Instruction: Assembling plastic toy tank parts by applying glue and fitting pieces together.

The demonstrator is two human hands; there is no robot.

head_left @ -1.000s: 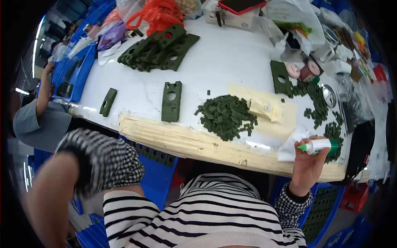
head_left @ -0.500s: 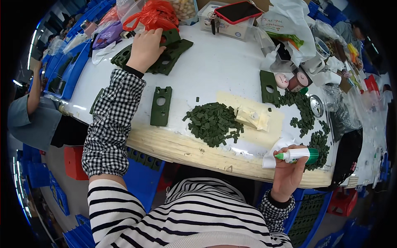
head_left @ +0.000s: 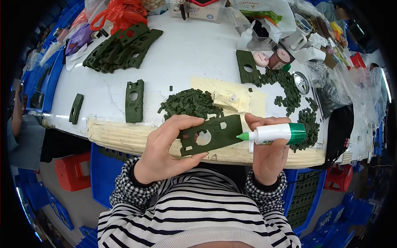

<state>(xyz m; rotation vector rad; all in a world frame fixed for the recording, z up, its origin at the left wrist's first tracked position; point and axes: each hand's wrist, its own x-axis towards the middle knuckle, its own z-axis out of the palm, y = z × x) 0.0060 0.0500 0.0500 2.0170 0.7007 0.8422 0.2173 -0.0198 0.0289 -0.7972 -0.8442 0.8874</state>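
Black-and-white striped cloth of the person's shirt (head_left: 194, 219) lies nearest, with a checked sleeve on each forearm. Beyond it, on the near side of the heap of small green pieces (head_left: 188, 103), both hands are raised. Half a second ago the left hand (head_left: 163, 151) was on the stack of plates beyond and left of the heap; now it is in front of the heap, half open, thumb and fingers spread to grip the left end of a green plate (head_left: 217, 138) along two edges. This plate is tilted and hides the heap's near part. The right hand (head_left: 269, 155), near and right of the heap, curls around a white bottle (head_left: 273, 133) with a green nozzle, as before, but has come closer to the heap. Its nozzle overlaps the plate's right end; whether they touch I cannot tell.

Just right of the heap sits a cream block (head_left: 227, 100) on a yellowish sheet (head_left: 254, 99). Well left of the heap lies a single flat plate (head_left: 134, 111), unmoved, and farther left a narrow green piece (head_left: 76, 108), which the sleeve mostly covered half a second ago. More loose green pieces (head_left: 289, 91) trail on the heap's right. Farther off, beyond and left of the heap, the stack of plates (head_left: 120, 51) is free of the hand, with a red plastic bag (head_left: 122, 14) behind.
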